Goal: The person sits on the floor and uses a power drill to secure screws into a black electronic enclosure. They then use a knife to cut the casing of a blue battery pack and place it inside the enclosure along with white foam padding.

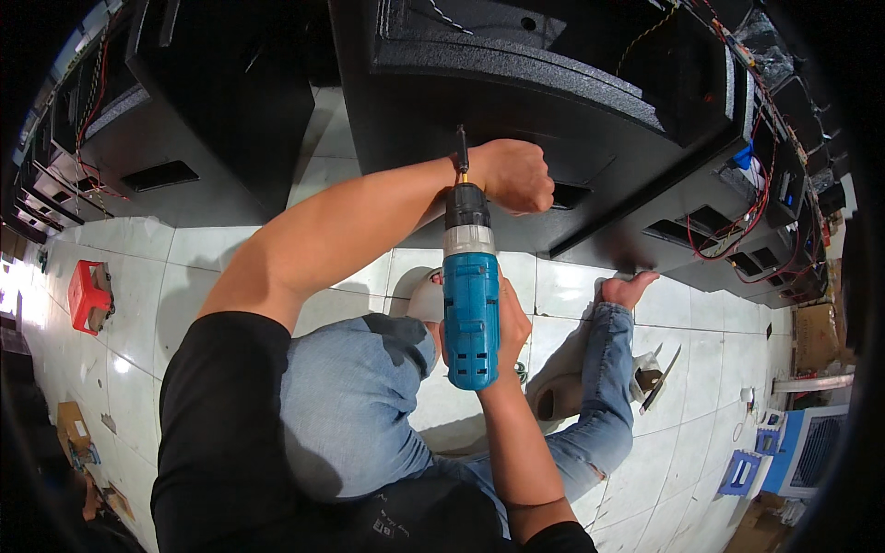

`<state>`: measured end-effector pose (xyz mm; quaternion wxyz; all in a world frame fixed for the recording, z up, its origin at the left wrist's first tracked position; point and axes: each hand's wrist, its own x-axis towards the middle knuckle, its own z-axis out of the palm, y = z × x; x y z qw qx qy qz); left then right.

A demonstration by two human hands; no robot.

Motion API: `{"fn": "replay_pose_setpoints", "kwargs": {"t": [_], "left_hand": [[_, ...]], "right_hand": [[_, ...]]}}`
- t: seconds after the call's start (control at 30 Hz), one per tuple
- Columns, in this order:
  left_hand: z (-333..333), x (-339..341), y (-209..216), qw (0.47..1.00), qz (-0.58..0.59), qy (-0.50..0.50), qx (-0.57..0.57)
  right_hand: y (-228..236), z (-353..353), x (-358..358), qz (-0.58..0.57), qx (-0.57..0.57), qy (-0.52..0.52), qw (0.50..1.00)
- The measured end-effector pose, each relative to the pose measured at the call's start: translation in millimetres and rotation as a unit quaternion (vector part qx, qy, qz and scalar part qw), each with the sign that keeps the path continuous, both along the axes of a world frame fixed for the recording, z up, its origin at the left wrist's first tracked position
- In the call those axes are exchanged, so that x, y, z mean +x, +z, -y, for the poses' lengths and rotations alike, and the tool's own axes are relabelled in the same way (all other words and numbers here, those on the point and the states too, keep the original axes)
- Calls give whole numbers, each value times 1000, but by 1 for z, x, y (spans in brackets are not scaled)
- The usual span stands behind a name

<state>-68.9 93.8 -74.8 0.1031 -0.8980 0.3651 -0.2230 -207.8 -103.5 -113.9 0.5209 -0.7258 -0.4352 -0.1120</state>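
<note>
Head view: a seated person in a black shirt and blue jeans, on a white tiled floor, before a row of black cabinets; the power drill, teal with a grey and black collar, occupies the centre, its body seen from behind and above the floor, its dark bit directed away from the wearer toward the nearest black cabinet; whether the tip meets the panel I cannot tell. The right hand is below the drill body and partly hidden by it, its fingers wrapped about the grip; the left forearm crosses beyond the drill from left to right, the bit overlapping the wrist in this view; the left hand is close to the front of the nearest cabinet, its fingers curled into a fist; whether they enclose anything small I cannot tell. A second black cabinet stands to the left, across a gap; red and dark wires hang over the cabinets at right; a bare foot rests near their base; a red stool stands on the floor at far left; a cardboard box and a blue-framed unit with a dark grille line the right margin.
</note>
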Motion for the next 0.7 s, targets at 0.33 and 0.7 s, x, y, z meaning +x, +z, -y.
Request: {"fn": "replay_pose_setpoints", "kwargs": {"t": [0.33, 0.7], "left_hand": [[3, -29, -38, 988, -30, 21, -153], [-42, -258, -268, 103, -411, 356, -833]], "right_hand": [[-12, 16, 18, 16, 4, -3, 1000], [-93, 132, -56, -202, -57, 57, 976]]}}
